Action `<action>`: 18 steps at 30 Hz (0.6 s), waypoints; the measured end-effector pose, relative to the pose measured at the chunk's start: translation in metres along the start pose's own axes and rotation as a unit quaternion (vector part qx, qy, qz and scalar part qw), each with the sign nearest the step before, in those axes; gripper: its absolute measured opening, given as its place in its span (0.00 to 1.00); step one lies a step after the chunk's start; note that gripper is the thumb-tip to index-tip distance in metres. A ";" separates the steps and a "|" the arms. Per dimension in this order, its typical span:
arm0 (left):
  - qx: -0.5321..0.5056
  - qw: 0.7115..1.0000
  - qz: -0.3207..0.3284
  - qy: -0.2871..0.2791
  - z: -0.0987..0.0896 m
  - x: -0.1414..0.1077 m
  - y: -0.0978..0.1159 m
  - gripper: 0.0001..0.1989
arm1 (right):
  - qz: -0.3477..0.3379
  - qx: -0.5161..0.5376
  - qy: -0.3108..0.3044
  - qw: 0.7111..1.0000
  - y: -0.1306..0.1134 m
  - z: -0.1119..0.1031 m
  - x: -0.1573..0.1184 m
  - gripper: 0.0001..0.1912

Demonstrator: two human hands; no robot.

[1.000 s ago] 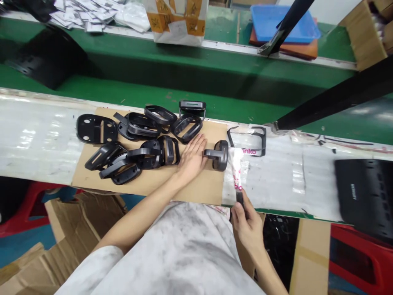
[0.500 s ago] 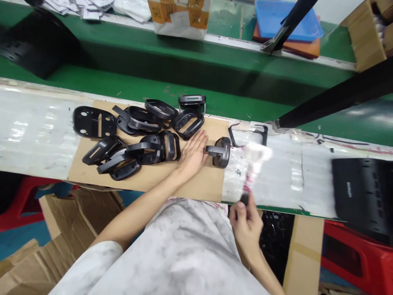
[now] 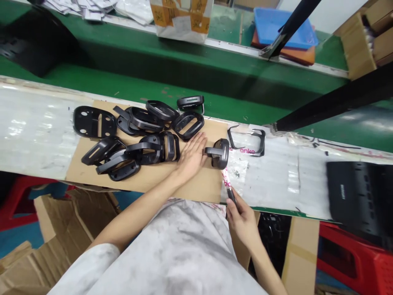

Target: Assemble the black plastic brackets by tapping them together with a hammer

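My left hand (image 3: 192, 159) lies flat on the cardboard sheet (image 3: 202, 190), fingers stretched out. Its fingers are between a cluster of black plastic frames (image 3: 150, 149) and a single black plastic part (image 3: 220, 155) with a strap-like arm. The arm's end is at or very near my left fingers; contact is unclear. My right hand (image 3: 242, 221) is closed round the black grip of a tool (image 3: 227, 184) whose shaft is wrapped in white and pink tape. The tool's upper end meets the single part's near edge, and its head is hidden there.
A thin black bracket (image 3: 260, 143) lies on the white-covered bench (image 3: 276, 176). Farther right is a black box-shaped housing (image 3: 346, 188). A dark post (image 3: 331, 96) slants over the bench. Beyond stand a taped carton (image 3: 181, 20) and a blue tray (image 3: 284, 28). Red stools (image 3: 356, 254) are below.
My right hand has swung the tool left and down, from above the white bench cover to the single black part. My left hand stays on the cardboard.
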State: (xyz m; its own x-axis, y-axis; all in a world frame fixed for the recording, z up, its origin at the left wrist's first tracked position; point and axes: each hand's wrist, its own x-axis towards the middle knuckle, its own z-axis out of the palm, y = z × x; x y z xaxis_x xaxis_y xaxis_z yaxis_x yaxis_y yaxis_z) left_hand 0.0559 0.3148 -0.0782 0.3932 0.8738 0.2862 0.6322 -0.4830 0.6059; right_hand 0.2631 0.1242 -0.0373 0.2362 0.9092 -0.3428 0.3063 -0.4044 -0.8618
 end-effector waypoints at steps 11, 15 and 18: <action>-0.374 0.905 -0.202 -0.035 -0.040 -0.004 0.045 0.07 | -0.106 -0.173 0.032 0.979 -0.015 -0.030 0.046 0.28; -0.506 0.815 -0.256 -0.123 -0.061 -0.013 0.062 0.08 | -0.201 -0.213 0.044 0.955 -0.022 -0.024 0.058 0.23; -0.540 0.776 -0.290 -0.152 -0.066 -0.019 0.069 0.07 | -0.268 -0.163 0.061 0.948 -0.041 -0.020 0.057 0.27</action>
State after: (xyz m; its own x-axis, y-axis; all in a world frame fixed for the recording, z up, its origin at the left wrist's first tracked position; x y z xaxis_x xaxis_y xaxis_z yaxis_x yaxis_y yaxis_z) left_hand 0.0476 0.2688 0.0071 0.4949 0.7932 -0.3548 -0.1016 0.4583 0.8830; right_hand 0.2824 0.1909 -0.0143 0.0660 0.9825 0.1739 0.6766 0.0840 -0.7315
